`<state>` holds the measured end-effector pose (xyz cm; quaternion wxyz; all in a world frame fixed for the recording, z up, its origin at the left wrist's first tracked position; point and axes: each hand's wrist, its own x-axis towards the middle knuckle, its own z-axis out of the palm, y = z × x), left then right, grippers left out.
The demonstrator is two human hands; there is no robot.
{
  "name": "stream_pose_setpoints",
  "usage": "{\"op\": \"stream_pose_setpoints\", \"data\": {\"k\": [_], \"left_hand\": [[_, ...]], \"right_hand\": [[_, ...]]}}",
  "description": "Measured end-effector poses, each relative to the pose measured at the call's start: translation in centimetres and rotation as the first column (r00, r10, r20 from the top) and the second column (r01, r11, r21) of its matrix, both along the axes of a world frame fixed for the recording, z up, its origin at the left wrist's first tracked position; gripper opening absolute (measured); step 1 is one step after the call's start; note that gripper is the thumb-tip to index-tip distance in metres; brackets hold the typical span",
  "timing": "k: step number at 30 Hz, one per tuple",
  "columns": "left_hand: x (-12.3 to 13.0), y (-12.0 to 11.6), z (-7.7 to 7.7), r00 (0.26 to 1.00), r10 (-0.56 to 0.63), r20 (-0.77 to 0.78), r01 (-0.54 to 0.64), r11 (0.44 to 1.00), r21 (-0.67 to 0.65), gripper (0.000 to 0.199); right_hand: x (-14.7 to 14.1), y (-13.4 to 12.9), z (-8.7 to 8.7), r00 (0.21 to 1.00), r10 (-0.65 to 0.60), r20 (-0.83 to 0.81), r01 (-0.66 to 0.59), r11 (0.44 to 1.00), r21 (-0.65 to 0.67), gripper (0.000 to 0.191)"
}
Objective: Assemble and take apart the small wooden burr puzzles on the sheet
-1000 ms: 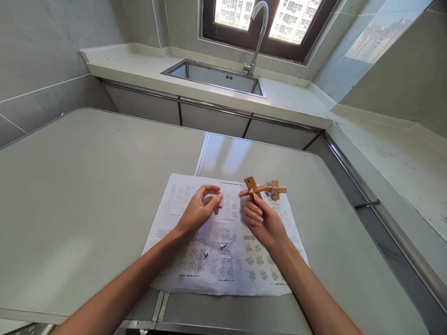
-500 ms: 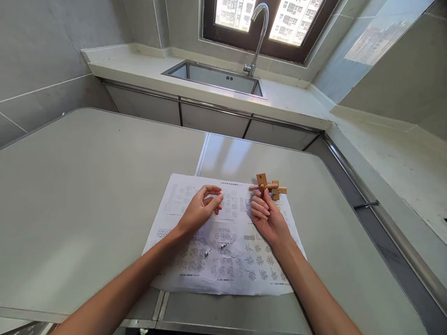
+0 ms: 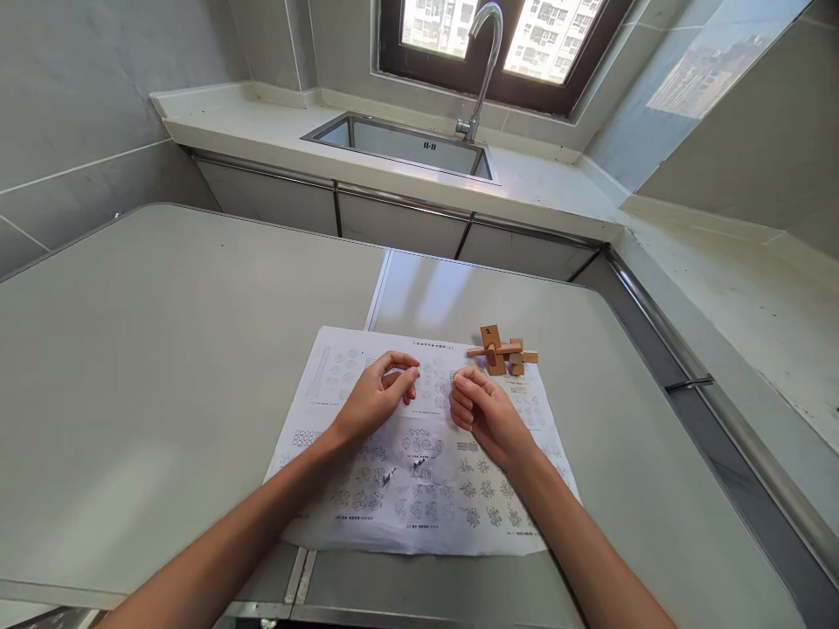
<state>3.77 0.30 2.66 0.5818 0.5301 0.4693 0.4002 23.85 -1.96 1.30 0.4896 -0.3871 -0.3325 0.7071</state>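
Observation:
A large white sheet (image 3: 419, 489) printed with small line drawings lies on the grey table. On its upper right corner rests a wooden interlocking piece (image 3: 496, 350) marked "2", with several crossed bars. My left hand (image 3: 381, 393) hovers over the middle of the sheet, its fingers curled with thumb and fingertips close together; whatever may be between them is hidden. Just below and left of the wooden piece, not touching it, is my right hand (image 3: 483, 409), its fingers curled inward against the thumb. Nothing can be made out in it.
The grey table (image 3: 163, 349) stretches out on both sides of the sheet, with a seam down its middle. Behind it are a counter with a sink (image 3: 406, 148), a tall faucet (image 3: 488, 74) and a window. A metal rail (image 3: 734, 437) runs along the right.
My right hand has drawn away from the wooden piece, down and to the left, and its fingers have curled in. The wooden piece stays in place. My left hand has barely moved.

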Motion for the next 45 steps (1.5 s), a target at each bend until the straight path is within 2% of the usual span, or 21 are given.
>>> {"op": "stream_pose_setpoints", "data": {"k": [45], "left_hand": [[-0.08, 0.04, -0.03, 0.999, -0.031, -0.039, 0.03, 0.999, -0.012, 0.029]], "right_hand": [[0.06, -0.04, 0.02, 1.0, -0.012, -0.023, 0.012, 1.0, -0.023, 0.033]]}}
